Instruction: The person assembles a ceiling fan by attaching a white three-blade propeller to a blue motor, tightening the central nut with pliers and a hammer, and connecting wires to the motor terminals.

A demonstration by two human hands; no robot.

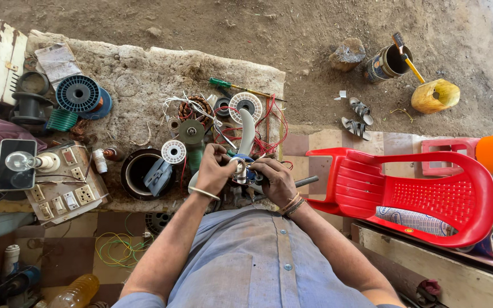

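Both hands meet at the near edge of the bench [144,74], just in front of the chest. Left hand [213,169] curled, fingertips pinching a small metal part [239,169]; right hand [276,179] closed around the same part from 3 o'clock. A white fan blade [247,130] rises from it toward 12 o'clock, red wires [274,122] tangled behind. At 9 o'clock, a black round housing [138,171] and white spool [173,151]. At 3 o'clock, off the bench, a red plastic chair [429,194].
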